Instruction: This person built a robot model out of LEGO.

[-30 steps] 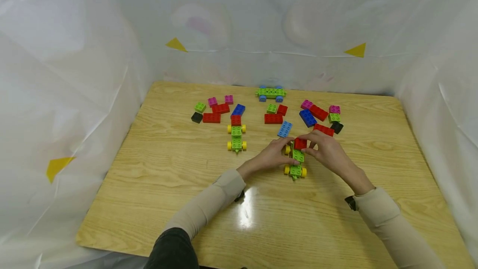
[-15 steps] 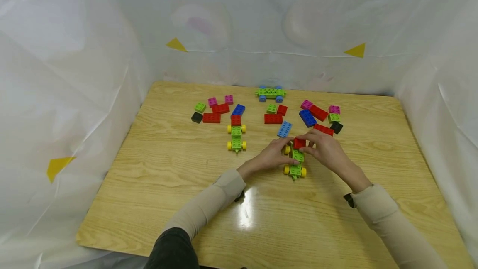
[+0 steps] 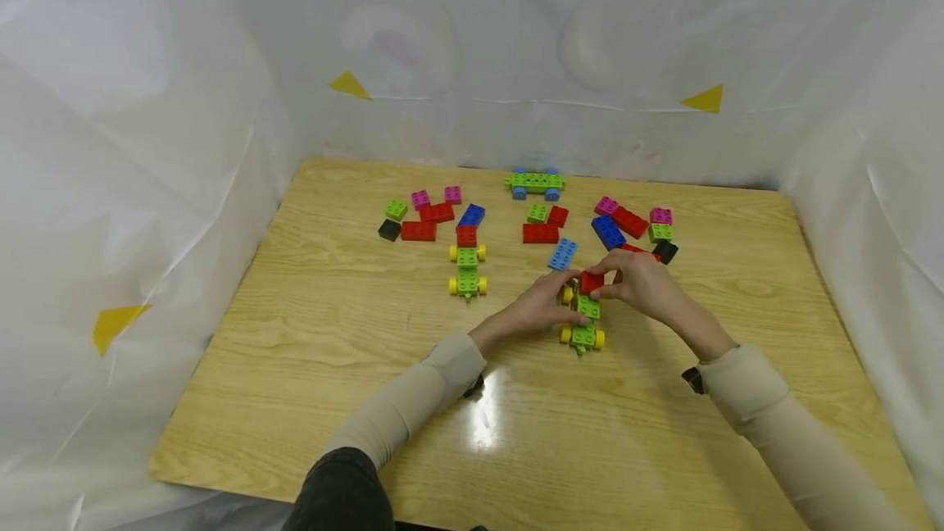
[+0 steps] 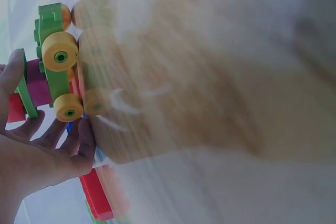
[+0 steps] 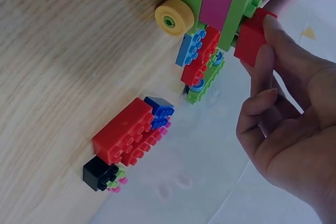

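Note:
A toy car base [image 3: 583,337] of green building blocks with yellow wheels stands on the table in the head view. In the left wrist view, a magenta brick [image 4: 38,82] sits on the base under a thin green plate [image 4: 26,85]. My left hand [image 3: 542,306] holds this car from the left, its thumb over the green plate. On the plate's far end is a red brick [image 3: 592,283], and my right hand [image 3: 640,283] pinches it between thumb and index finger. The right wrist view shows the red brick [image 5: 251,40] against the plate, its underside hidden.
Left of my hands stands a second yellow-wheeled car [image 3: 468,273] with a red brick at its far end. A blue-wheeled green base [image 3: 536,181] is by the back edge. Several loose bricks, among them a light blue one [image 3: 563,254], lie across the table's far half.
My right hand has shifted slightly, its knuckles a little farther away and leftward, still pinching the red brick. The left hand and the car look unmoved.

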Demonstrator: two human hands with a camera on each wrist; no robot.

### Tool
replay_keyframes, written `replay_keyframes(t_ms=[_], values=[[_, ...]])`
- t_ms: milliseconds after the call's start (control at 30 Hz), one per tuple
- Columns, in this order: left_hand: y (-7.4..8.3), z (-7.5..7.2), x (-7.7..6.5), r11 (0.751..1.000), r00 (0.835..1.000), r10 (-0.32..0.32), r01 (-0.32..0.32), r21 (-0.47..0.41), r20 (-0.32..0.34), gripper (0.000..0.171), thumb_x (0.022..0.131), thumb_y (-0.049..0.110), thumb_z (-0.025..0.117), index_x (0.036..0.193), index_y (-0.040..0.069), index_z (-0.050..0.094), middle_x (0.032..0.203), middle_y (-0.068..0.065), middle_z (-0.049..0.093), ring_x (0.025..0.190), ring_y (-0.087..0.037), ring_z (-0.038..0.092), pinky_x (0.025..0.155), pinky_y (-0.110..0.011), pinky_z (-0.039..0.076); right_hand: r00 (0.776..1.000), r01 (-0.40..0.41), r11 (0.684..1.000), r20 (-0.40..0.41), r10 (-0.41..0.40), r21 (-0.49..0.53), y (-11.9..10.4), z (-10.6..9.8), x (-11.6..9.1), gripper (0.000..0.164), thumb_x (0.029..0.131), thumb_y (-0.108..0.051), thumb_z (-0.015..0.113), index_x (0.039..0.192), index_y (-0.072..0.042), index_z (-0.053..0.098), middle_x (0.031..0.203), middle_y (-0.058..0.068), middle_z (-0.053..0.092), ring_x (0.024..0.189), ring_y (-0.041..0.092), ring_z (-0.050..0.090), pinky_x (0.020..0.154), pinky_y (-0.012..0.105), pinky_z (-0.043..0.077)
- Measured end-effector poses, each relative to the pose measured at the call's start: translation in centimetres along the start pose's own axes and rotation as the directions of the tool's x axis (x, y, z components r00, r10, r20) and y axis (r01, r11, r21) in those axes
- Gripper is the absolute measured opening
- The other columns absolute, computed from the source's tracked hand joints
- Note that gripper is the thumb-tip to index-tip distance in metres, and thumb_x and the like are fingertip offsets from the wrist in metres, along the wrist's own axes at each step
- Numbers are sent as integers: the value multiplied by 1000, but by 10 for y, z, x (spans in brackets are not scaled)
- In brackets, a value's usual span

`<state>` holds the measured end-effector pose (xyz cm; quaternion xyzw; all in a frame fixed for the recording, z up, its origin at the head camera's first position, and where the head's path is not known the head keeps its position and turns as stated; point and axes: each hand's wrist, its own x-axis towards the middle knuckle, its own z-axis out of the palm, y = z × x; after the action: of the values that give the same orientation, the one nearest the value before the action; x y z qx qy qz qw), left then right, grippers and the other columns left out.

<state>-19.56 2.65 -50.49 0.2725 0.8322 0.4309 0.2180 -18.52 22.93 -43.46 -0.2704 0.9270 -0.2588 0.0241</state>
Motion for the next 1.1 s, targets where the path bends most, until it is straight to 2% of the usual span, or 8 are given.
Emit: replay_keyframes(t_ms=[167,533,733,900,1100], values=[[0,0,0,1000,1000,20,-19,-22,9,78,85,42,73,148,18,34,138,0,46,125,-16,43,101,-35,39,999,-13,1000,37,12,14,-2,-4,1,28,77,-10,81,103,0,73,96,11,70,69,16,59,59,29,49],[2,-2,-1,1000,1000,-17,17,-17,15,79,84,43,73,148,18,35,138,-1,46,126,-18,42,103,-38,39,998,-31,999,57,30,19,-2,-4,4,28,77,-10,81,102,-1,73,97,12,70,69,16,59,59,29,48],[3,-3,-2,1000,1000,-20,20,-14,6,72,84,42,74,143,15,42,137,1,49,128,-17,41,104,-36,37,997,-43,999,64,41,30,0,-1,6,26,75,-9,82,99,-3,73,95,9,69,72,17,58,60,30,47],[3,-3,-1,1000,1000,-17,17,-14,12,72,84,41,74,142,16,42,138,1,48,129,-17,40,106,-37,35,997,-24,999,72,21,35,1,-1,8,27,75,-9,82,98,-1,72,93,10,68,77,24,61,61,30,48],[3,-2,0,1000,1000,-17,17,8,15,74,85,41,73,145,15,39,138,-1,48,128,-18,41,105,-37,36,994,-57,998,95,53,41,2,-2,10,27,75,-10,83,98,-1,72,95,11,69,81,28,63,64,34,51]])
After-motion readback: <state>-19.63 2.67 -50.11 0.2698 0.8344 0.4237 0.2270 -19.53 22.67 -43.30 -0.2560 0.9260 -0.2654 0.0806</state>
